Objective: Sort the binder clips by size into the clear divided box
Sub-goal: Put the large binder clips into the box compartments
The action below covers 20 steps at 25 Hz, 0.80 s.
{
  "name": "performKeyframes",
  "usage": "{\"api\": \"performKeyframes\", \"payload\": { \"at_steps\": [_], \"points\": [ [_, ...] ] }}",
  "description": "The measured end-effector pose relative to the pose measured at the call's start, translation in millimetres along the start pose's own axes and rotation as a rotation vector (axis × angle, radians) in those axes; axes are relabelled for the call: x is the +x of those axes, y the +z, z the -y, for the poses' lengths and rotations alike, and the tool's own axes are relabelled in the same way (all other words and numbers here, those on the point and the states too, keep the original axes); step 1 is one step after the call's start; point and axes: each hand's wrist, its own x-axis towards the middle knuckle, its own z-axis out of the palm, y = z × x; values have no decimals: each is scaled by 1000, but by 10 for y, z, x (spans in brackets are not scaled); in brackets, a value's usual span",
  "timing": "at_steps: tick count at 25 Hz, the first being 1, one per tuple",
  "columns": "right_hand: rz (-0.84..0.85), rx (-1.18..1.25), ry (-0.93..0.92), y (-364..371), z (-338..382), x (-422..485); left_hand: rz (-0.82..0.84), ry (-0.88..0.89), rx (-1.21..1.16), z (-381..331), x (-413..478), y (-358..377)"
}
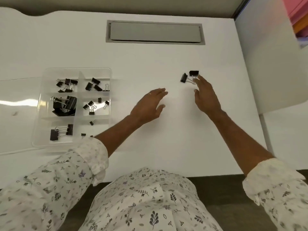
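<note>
- A person is sitting at a white table [150, 64] and is reaching out with both arms.
- The right hand [205, 95] is lying open with its fingers spread. It is not holding anything.
- The tips of its fingers are touching the wire handles of two black clips on the table.
- The left clip [183, 78] is standing tilted. The right clip [193, 73] is sitting just beside it, a bit farther back.
- The left hand [148, 105] is hovering open and flat over the bare table, with nothing in it. It is well apart from the two clips.
- The clear box [106, 70] is sitting on the left side of the table, well apart from both hands.
- The box is showing six parts, in two columns.
- The far left part is holding a heap of small clips [66, 85].
- The far right part is holding a few middle-sized clips [94, 85].
- The middle left part is holding big clips [65, 104].
- The middle right part is holding little clips [93, 105].
- The near left part is holding two big clips [60, 132].
- The near right part is holding a few tiny clips [91, 122], and the left sleeve [93, 157] is hiding some of that part.
- A grey hatch [155, 33] is sitting in the table at the back.
</note>
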Motion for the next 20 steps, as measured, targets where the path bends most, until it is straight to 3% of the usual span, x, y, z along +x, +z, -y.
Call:
{"api": "performKeyframes", "payload": {
  "at_steps": [7, 11, 15, 20],
  "points": [
    [234, -58, -91, 37, -354, 662, 65, -10, 86, -270, 682, 175],
    [124, 20, -21, 148, -367, 200, 99, 0, 125, -392, 1273, 306],
    [38, 126, 50, 126, -354, -555, 238, 111, 215, -378, 1501, 560],
    [-45, 109, 63, 181, -371, -954, 95, 73, 128, -374, 1217, 705]
  ]
}}
